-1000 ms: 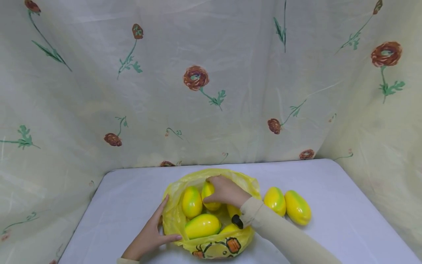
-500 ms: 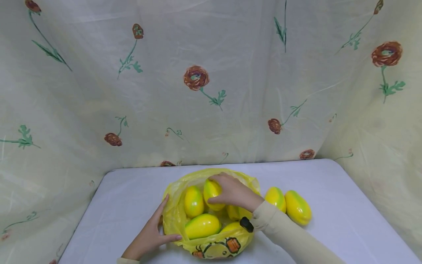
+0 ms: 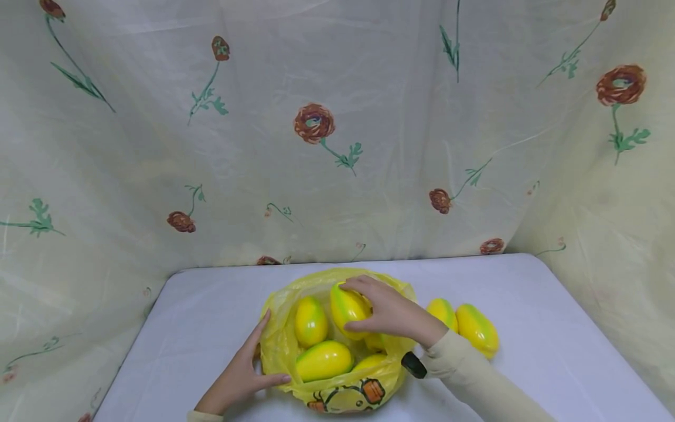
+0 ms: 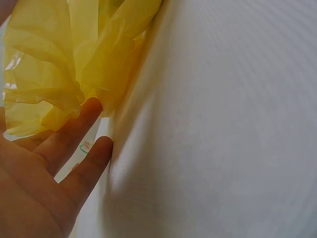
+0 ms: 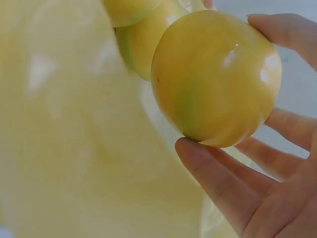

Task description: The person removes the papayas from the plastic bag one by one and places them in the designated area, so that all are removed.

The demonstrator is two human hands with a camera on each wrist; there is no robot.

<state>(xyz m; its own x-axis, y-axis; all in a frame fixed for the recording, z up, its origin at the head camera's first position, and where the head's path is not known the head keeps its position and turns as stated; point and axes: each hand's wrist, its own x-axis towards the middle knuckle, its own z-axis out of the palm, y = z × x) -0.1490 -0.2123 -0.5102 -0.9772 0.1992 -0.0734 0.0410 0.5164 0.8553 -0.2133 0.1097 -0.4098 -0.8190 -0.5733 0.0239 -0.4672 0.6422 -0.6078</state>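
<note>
A yellow plastic bag [image 3: 276, 351] with a cartoon face stands open-mouthed on the table, holding several yellow-green mangoes. My right hand [image 3: 392, 310] grips one mango [image 3: 346, 310] over the bag's mouth, thumb on one side and fingers on the other. The right wrist view shows that mango [image 5: 218, 79] between thumb and fingertips, more mangoes behind it. Spread along the bag's left side is my left hand [image 3: 239, 372], its thumb at the front rim. Close up, its straight fingers [image 4: 81, 119] touch the bag's crinkled wall [image 4: 42, 64].
Two more mangoes, one on the far right [image 3: 477, 329] and one partly behind my right arm [image 3: 443, 312], lie on the white tabletop [image 3: 559, 340] right of the bag. A flower-print curtain [image 3: 369, 193] hangs behind the table. A black device [image 3: 413, 364] sits at my right wrist.
My right hand has drawn the gripped mango up and to the right, from among the others inside the bag. The left hand and bag have stayed in place.
</note>
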